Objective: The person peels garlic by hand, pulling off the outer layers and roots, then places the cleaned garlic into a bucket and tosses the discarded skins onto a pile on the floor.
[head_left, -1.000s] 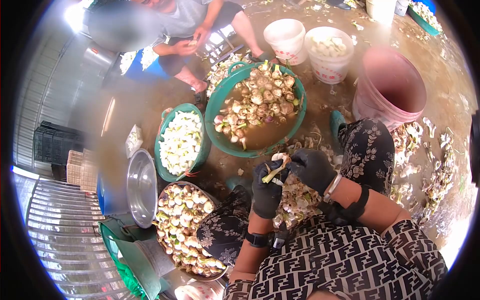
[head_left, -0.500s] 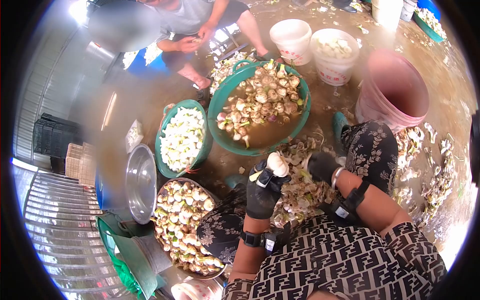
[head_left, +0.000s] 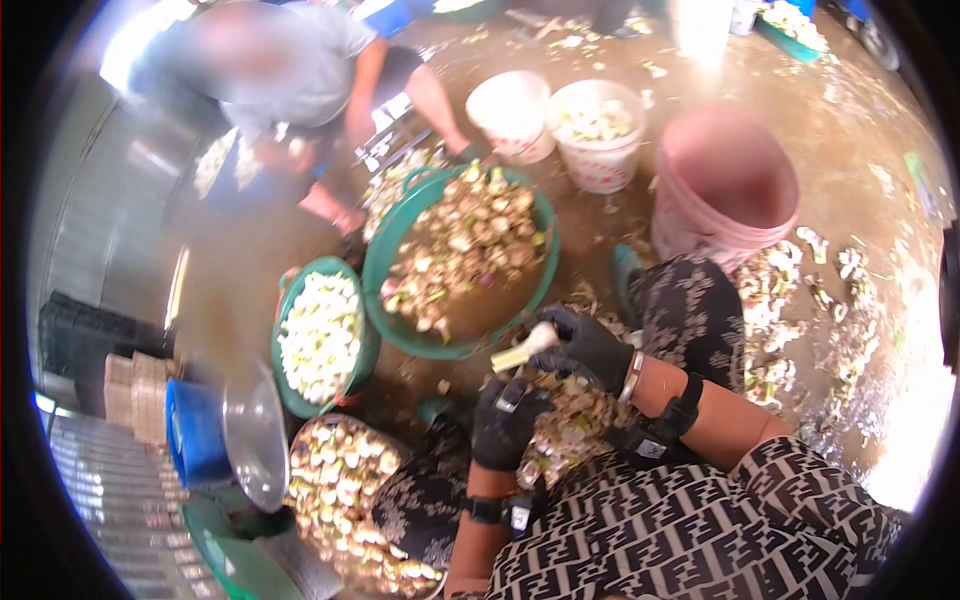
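My right hand (head_left: 592, 350), in a black glove, grips a pale garlic bulb (head_left: 543, 336) by its side. The bulb's thick greenish-white stem points left, over my left hand. My left hand (head_left: 506, 425), also gloved in black, is closed just below that stem, with a small shiny grey-white piece at its fingers; I cannot tell what it holds. Beneath both hands lies a heap of garlic peelings (head_left: 565, 425). Beyond them, a green tub (head_left: 372, 290) contains unpeeled garlic in brown water. To the left, a smaller green tub (head_left: 368, 358) is full of peeled white garlic.
A wide basin of trimmed garlic (head_left: 345, 490) stands by my left knee, beside a tilted metal bowl (head_left: 257, 440). A pink bucket (head_left: 675, 215) and two white buckets (head_left: 600, 165) stand ahead. Another person (head_left: 310, 75) sits across. Peelings litter the wet floor.
The garlic has gone from my left hand to my right, its stem now pointing left. My left hand has dropped lower. The view has shifted, and the other person leans lower.
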`<state>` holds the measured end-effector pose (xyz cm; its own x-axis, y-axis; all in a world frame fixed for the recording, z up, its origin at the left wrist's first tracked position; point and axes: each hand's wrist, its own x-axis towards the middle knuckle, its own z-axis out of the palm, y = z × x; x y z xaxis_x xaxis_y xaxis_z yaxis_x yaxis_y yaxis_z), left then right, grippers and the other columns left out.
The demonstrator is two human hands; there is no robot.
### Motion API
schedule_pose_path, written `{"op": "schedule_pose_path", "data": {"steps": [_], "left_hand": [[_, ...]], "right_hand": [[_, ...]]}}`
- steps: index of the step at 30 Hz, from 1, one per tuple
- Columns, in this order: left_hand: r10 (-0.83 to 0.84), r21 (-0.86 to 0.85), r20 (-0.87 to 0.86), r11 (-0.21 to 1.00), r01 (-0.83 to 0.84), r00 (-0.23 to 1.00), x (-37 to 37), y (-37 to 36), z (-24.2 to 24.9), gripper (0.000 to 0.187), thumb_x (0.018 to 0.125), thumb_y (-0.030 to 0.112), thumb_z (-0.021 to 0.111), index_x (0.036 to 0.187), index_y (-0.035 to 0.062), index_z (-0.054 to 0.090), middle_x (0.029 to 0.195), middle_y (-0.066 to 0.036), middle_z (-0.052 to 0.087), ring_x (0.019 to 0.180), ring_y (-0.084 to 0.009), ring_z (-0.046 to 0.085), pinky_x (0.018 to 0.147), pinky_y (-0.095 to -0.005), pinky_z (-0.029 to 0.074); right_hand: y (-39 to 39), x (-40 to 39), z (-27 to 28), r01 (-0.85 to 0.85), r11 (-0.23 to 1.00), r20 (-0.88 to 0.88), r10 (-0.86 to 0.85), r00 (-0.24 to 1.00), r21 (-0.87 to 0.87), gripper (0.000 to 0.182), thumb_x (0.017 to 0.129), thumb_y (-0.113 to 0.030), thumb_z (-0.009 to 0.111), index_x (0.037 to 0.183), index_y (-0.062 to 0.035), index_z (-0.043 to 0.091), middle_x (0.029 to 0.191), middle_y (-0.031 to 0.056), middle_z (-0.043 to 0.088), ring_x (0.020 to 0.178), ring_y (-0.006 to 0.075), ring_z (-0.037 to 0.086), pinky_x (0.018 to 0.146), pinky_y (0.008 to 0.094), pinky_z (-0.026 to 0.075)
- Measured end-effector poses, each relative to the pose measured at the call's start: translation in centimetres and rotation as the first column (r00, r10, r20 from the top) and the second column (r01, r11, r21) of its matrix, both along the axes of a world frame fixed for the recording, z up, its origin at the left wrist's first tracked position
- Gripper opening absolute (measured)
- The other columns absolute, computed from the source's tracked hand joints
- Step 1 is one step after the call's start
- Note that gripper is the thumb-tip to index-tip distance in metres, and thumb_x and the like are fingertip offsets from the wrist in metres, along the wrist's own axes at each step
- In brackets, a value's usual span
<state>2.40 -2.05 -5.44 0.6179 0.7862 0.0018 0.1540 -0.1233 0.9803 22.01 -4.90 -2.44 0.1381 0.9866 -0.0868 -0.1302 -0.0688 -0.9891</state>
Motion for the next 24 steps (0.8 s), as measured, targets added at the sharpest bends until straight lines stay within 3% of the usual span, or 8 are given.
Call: {"op": "schedule_pose_path", "data": {"steps": [2, 6, 8, 11, 14, 15, 18, 24], "left_hand": [[0.208, -0.530, 0.177, 0.844, -0.085, 0.962, 0.5, 0.1, 1.9, 0.022, 0.081, 0.000, 0.056, 0.103, -0.0020, 0.055, 0.094, -0.011, 0.060, 0.076, -0.0239, 0.061, 0.071, -0.0316, 0.052], [0.169, -0.524, 0.084, 0.846, -0.101, 0.982, 0.3, 0.9, -0.3, 0.022, 0.081, 0.006, 0.057, 0.100, -0.0024, 0.055, 0.086, -0.013, 0.061, 0.072, -0.0230, 0.061, 0.067, -0.0302, 0.052], [-0.034, 0.446, -0.318, 0.876, 0.182, 0.947, 0.1, 1.4, -3.5, 0.021, 0.082, 0.014, 0.059, 0.094, -0.0026, 0.057, 0.079, -0.014, 0.060, 0.069, -0.0207, 0.061, 0.064, -0.0304, 0.049], [-0.161, -0.300, -0.331, 0.952, 0.059, 0.930, 0.2, 1.1, -4.5, 0.022, 0.079, 0.016, 0.066, 0.094, 0.0014, 0.061, 0.080, -0.008, 0.064, 0.073, -0.0153, 0.062, 0.065, -0.0267, 0.050], [-0.196, 0.095, -0.447, 0.960, 0.264, 0.873, 1.4, 1.0, -1.8, 0.019, 0.078, 0.008, 0.064, 0.093, -0.0018, 0.058, 0.086, -0.009, 0.065, 0.077, -0.0170, 0.062, 0.066, -0.0267, 0.050], [-0.114, -0.215, -0.103, 0.972, 0.090, 0.988, 1.0, 0.7, -3.9, 0.018, 0.077, 0.001, 0.060, 0.095, -0.0036, 0.056, 0.095, -0.011, 0.064, 0.081, -0.0192, 0.062, 0.067, -0.0272, 0.050], [-0.112, 0.003, -0.220, 0.993, 0.116, 0.969, 1.0, 1.3, -4.8, 0.024, 0.076, -0.005, 0.057, 0.100, -0.0040, 0.054, 0.105, -0.014, 0.061, 0.085, -0.0207, 0.061, 0.069, -0.0292, 0.050], [-0.008, 0.369, -0.472, 0.906, 0.206, 0.881, 1.8, 7.2, -4.1, 0.040, 0.072, 0.010, 0.056, 0.112, 0.0033, 0.053, 0.096, -0.021, 0.059, 0.090, -0.0382, 0.056, 0.078, -0.0419, 0.046]], "right_hand": [[0.1, 4.0, 4.0, 0.258, 0.966, -0.122, -0.259, 0.958, -0.028, 0.037, 0.075, -0.007, 0.068, 0.109, -0.0065, 0.051, 0.089, 0.0026, 0.056, 0.070, 0.0052, 0.052, 0.055, 0.0191, 0.044], [-0.5, 13.0, 8.1, 0.511, 0.859, -0.282, -0.485, 0.828, 0.024, 0.025, 0.081, -0.010, 0.062, 0.102, -0.0052, 0.050, 0.079, 0.0024, 0.053, 0.058, 0.0075, 0.048, 0.048, 0.0199, 0.041], [-0.6, 14.9, 7.7, 0.533, 0.846, -0.469, -0.473, 0.746, -0.007, 0.022, 0.083, -0.012, 0.060, 0.101, -0.0046, 0.050, 0.075, 0.0022, 0.052, 0.054, 0.0085, 0.047, 0.046, 0.0204, 0.039], [0.1, 16.2, 6.2, 0.321, 0.911, -0.286, -0.390, 0.875, -0.260, 0.020, 0.085, -0.018, 0.059, 0.098, -0.0047, 0.051, 0.068, 0.0045, 0.052, 0.052, 0.0132, 0.048, 0.045, 0.0228, 0.041], [3.8, 18.0, 5.9, 0.318, 0.913, -0.621, -0.407, 0.670, -0.256, 0.018, 0.086, -0.020, 0.057, 0.096, -0.0055, 0.053, 0.072, 0.0065, 0.056, 0.058, 0.0164, 0.054, 0.049, 0.0254, 0.046], [6.6, 21.1, 3.2, 0.334, 0.920, -0.583, -0.388, 0.713, -0.204, 0.020, 0.087, -0.021, 0.055, 0.099, -0.0047, 0.054, 0.079, 0.0096, 0.059, 0.067, 0.0200, 0.059, 0.057, 0.0282, 0.052], [8.4, 20.2, 8.5, 0.434, 0.875, -0.574, -0.473, 0.669, -0.215, 0.031, 0.089, -0.024, 0.051, 0.115, -0.0052, 0.050, 0.096, 0.0140, 0.058, 0.082, 0.0234, 0.060, 0.073, 0.0334, 0.053], [6.8, 13.6, 4.3, -0.099, 0.990, -0.293, 0.126, 0.948, 0.104, 0.030, 0.089, -0.019, 0.048, 0.112, 0.0000, 0.051, 0.093, 0.0086, 0.059, 0.081, 0.0176, 0.059, 0.069, 0.0276, 0.050]]}}
